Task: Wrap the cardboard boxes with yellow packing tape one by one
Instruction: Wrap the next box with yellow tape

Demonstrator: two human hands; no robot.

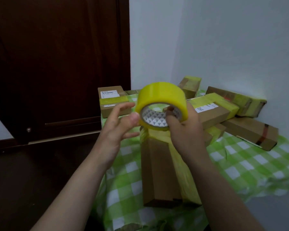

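My right hand (185, 132) grips the yellow tape roll (160, 95), with fingers hooked through its cardboard core. My left hand (118, 125) is spread open at the roll's left rim, with only the thumb touching it. I hold the roll just above the far end of the long box (157, 172), which lies lengthwise in front of me on the green checked cloth (249, 164).

A strip of tape (182, 172) runs from under the roll along the right side of the long box. The left side of the box is bare cardboard, so I judge this one only partly wrapped: it needs more passes, then a cut.

Beyond the long box to its left, a labelled box (113, 100) carries a yellow band. Behind the long box, a small box (190, 85) is taped yellow. To its right, a second labelled box (212, 109) and the box by the wall (244, 102) both show yellow tape. So those 4 look done. Further right of the long box, 1 brown box (252, 132) shows only a dark reddish band and no yellow that I can see. I think it is left to do.
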